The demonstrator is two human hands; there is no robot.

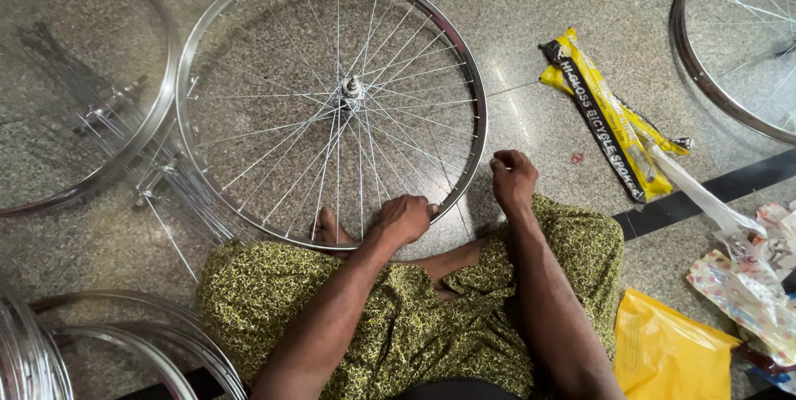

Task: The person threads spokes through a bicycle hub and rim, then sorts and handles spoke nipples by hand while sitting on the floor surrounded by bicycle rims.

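A silver spoked bicycle wheel (332,101) lies flat on the speckled stone floor in front of me, its hub (352,87) at the centre. My left hand (404,218) is closed on the near part of the rim. My right hand (512,178) is just right of the rim, its fingers curled shut; whether it pinches anything small I cannot tell. I sit on the floor in a yellow-green patterned cloth (398,317), one foot (330,227) under the rim.
Another rim (83,85) with loose spokes (166,193) lies left. Stacked rims (124,342) sit at bottom left. A further wheel (730,35) is at top right. A yellow and black packet (609,110), a yellow bag (667,354) and plastic wrappers (746,284) lie right.
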